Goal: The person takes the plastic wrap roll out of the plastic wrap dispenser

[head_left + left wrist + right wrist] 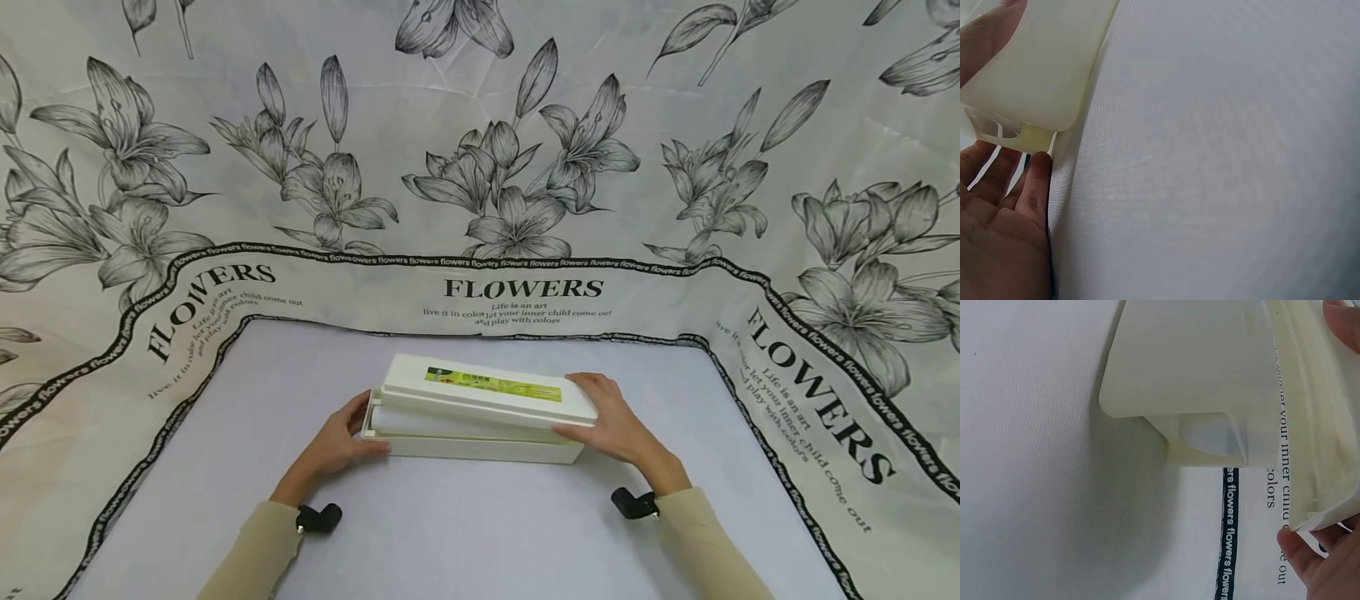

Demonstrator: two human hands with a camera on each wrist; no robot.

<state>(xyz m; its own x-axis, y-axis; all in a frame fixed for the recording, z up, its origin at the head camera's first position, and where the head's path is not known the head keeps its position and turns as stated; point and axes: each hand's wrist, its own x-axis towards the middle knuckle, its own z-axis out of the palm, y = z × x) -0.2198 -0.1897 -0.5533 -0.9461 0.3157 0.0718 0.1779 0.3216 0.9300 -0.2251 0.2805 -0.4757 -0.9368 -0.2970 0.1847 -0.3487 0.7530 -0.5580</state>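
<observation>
The left hand [1007, 234] grips a cream box [1050, 69], thumb against its side, fingers at its recessed end. The box rests on a white surface [1210, 156].

White tabletop [480, 525] lay in foreground. Pale cloth [375, 108], printed with line-drawn lilies [517, 218], bordered far edge and both sides. Black band [487, 262], lettered "flowers" repeatedly, crossed cloth; bold heading "FLOWERS" [523, 288] appeared at centre, left and right, small text [517, 313] beneath.

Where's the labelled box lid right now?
In the head view, just below centre, the box lid slants above the long white box, its right end gripped by the right hand, its left end near the left hand.
</observation>
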